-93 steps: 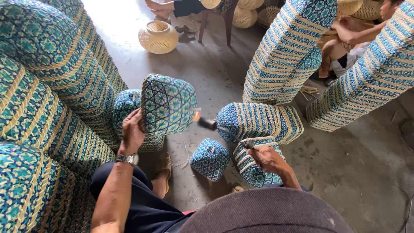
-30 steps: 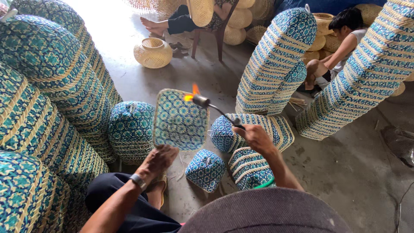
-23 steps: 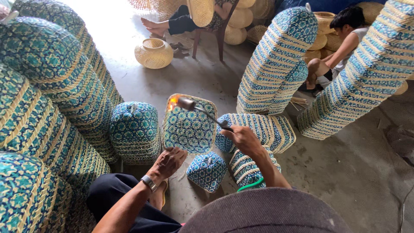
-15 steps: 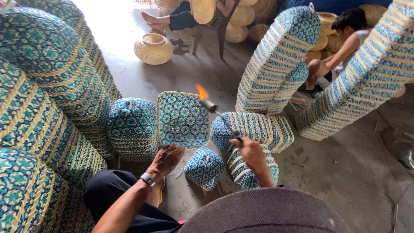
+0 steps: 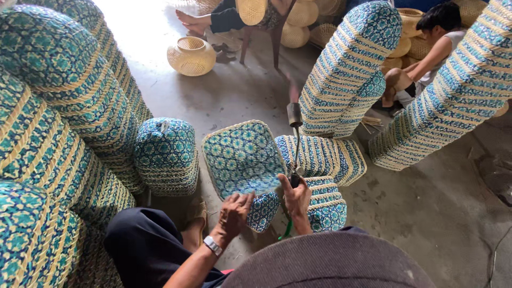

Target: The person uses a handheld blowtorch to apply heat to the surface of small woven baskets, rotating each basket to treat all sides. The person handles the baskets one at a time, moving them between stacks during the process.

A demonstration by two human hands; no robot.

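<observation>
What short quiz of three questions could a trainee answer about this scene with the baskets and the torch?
1. True or false: the right hand grips the torch.
2. Which hand touches the tilted basket? A) left B) right C) neither
3. Fill in: the left wrist wears a ____.

Key: 1 true. 2 A, the left hand holds its lower edge. 3 watch.

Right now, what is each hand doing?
Left hand: closed, holding the woven tray by its lower edge.
Right hand: closed around the torch.
</observation>
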